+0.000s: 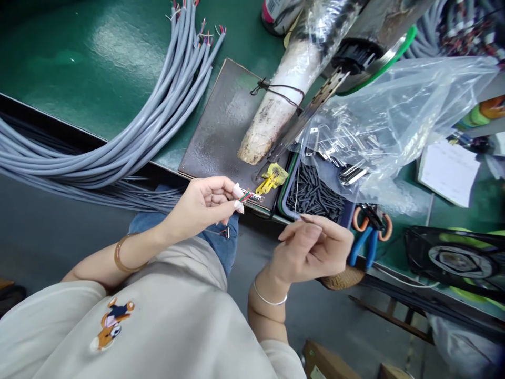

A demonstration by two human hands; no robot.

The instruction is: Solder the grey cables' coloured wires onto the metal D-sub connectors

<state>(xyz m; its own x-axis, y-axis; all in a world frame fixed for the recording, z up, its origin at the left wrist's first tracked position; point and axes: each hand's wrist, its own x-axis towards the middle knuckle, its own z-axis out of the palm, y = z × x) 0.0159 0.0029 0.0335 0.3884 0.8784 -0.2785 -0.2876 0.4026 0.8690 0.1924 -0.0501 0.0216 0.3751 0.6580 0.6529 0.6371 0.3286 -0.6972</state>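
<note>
Thin red and green wires (245, 197) are pinched between the white-covered thumb and forefinger of my left hand (211, 201). Their tips reach a small pin connector (254, 196) at the near edge of a dark board (219, 121). Beside the connector lies a yellow clip-like piece (272, 178). My right hand (315, 247) is closed, thumb against forefinger, on a thin silvery wire (296, 184) that rises from the fingertips. Above the board slants a perforated metal tool (311, 113) with a dark tip, beside a plastic-wrapped white tube (276, 100).
A bundle of grey cables (158, 137) curves over the green table (79, 63). Right of the board stands a bin (281, 202) of black sleeves (315, 195). A clear bag (394, 116) of metal connectors, pliers (366, 242), paper (450, 171) and a black fan (453, 258) lie rightward.
</note>
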